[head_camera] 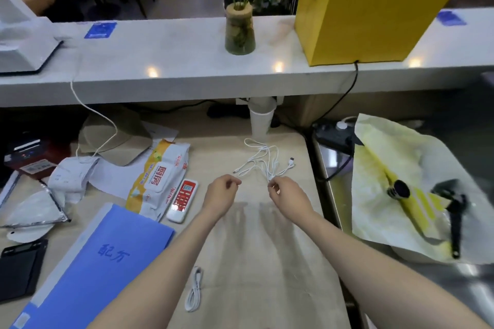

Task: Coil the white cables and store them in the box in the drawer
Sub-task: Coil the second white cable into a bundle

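A loose tangle of white cable point(263, 160) lies spread on the beige desk point(267, 262) ahead of my hands, its plugs pointing left and right. My right hand point(283, 191) pinches a strand at the tangle's near end. My left hand point(223, 191) hovers beside it with curled fingers and holds nothing that I can see. A second white cable point(193, 290), folded into a narrow loop, lies near the desk's front between my forearms. No drawer or box is in view.
Left of my hands lie a red-and-white remote point(183, 200), a wet-wipes pack point(159, 179), a blue folder point(99, 262) and a black scale point(18, 267). A white paper cup point(260, 123) stands behind the tangle. Yellow-white wrapping point(401, 181) covers the steel counter at right.
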Available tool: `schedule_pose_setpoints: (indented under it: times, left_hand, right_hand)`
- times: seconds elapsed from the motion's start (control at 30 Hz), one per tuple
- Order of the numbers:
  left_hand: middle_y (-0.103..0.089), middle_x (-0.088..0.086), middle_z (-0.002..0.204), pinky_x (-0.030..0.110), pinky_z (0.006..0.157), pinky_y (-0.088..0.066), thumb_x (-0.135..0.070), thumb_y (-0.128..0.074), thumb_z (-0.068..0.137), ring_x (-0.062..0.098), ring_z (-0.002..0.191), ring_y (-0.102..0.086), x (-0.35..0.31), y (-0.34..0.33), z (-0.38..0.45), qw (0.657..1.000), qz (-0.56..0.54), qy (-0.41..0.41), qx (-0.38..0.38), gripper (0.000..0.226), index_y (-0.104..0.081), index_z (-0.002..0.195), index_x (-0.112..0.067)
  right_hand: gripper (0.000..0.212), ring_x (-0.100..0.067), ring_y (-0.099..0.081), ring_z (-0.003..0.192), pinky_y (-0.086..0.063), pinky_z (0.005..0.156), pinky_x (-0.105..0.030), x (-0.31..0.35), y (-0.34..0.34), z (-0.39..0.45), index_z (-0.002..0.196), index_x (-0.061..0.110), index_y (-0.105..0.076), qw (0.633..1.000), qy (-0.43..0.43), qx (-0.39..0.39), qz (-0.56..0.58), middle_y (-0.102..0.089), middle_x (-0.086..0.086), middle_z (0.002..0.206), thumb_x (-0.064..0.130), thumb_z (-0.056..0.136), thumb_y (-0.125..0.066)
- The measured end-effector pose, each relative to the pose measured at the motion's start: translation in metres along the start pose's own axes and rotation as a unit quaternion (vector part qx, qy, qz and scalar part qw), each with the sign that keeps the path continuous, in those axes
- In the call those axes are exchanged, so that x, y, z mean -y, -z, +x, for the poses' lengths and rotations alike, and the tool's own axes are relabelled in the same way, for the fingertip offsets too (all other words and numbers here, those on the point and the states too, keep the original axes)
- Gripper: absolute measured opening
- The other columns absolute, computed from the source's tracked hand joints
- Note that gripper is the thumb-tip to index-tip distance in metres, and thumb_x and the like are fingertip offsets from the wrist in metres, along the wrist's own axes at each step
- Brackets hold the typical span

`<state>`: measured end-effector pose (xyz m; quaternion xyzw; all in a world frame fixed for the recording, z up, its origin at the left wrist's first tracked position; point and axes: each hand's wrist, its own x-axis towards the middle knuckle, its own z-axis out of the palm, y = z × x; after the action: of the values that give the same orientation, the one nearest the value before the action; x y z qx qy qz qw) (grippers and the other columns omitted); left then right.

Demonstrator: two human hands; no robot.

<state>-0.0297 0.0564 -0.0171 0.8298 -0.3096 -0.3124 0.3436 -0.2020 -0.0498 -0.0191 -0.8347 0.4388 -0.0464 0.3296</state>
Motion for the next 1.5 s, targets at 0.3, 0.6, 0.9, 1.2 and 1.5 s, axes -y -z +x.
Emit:
schedule_pose_setpoints:
  times: [0.3,0.6,0.9,1.2,1.5]
  left_hand:
    - [-0.074,0.002,0.109,0.024,0.079,-0.045,-0.012,-0.052,0.095,0.02,0.098,-0.065,-0.032,-0.021,0.055,0.999,0.025,-0.01,0.044,0.026,-0.075,0.106,-0.015]
    - [-0.074,0.005,0.108,0.024,0.078,-0.045,-0.012,-0.053,0.095,0.021,0.098,-0.065,-0.043,-0.048,0.099,0.997,0.02,0.001,0.079,0.024,-0.075,0.105,-0.015]
    - [-0.073,0.003,0.106,0.025,0.084,-0.047,-0.011,-0.056,0.094,0.017,0.097,-0.065,-0.044,-0.057,0.12,0.996,-0.008,0.0,0.086,0.022,-0.075,0.1,-0.019]
    - [-0.074,0.002,0.103,0.033,0.093,-0.051,-0.012,-0.054,0.094,0.018,0.099,-0.067,-0.041,-0.052,0.112,0.994,-0.045,0.005,0.095,0.023,-0.074,0.097,-0.023]
    - [-0.074,0.001,0.097,0.037,0.088,-0.054,-0.013,-0.054,0.095,0.022,0.094,-0.069,-0.057,-0.034,0.084,0.991,-0.094,-0.024,0.087,0.023,-0.07,0.089,-0.029]
  right_hand:
    - [0.022,-0.03,-0.061,0.103,-0.051,0.086,-0.038,-0.025,0.015,0.055,0.113,0.012,-0.063,0.993,-0.113,-0.012,0.032,-0.062,-0.012,0.113,0.02,0.097,-0.05]
    - [0.033,-0.033,-0.056,0.108,-0.05,0.09,-0.039,-0.058,0.009,0.094,0.124,0.018,-0.058,0.989,-0.141,0.034,-0.01,-0.051,-0.013,0.122,0.009,0.095,-0.044]
    - [0.034,-0.029,-0.052,0.107,-0.036,0.073,-0.03,-0.066,-0.004,0.115,0.11,0.021,-0.057,0.985,-0.104,0.07,-0.122,-0.048,-0.007,0.116,0.004,0.083,-0.048]
    - [0.01,-0.024,-0.055,0.093,-0.041,0.062,-0.033,-0.063,0.011,0.112,0.095,0.023,-0.056,0.992,-0.065,0.003,-0.108,-0.05,0.002,0.097,0.017,0.09,-0.051]
    - [0.005,-0.02,-0.06,0.084,-0.052,0.071,-0.039,-0.038,0.043,0.093,0.094,0.023,-0.055,0.993,-0.015,-0.111,-0.031,-0.055,0.003,0.095,0.028,0.095,-0.055]
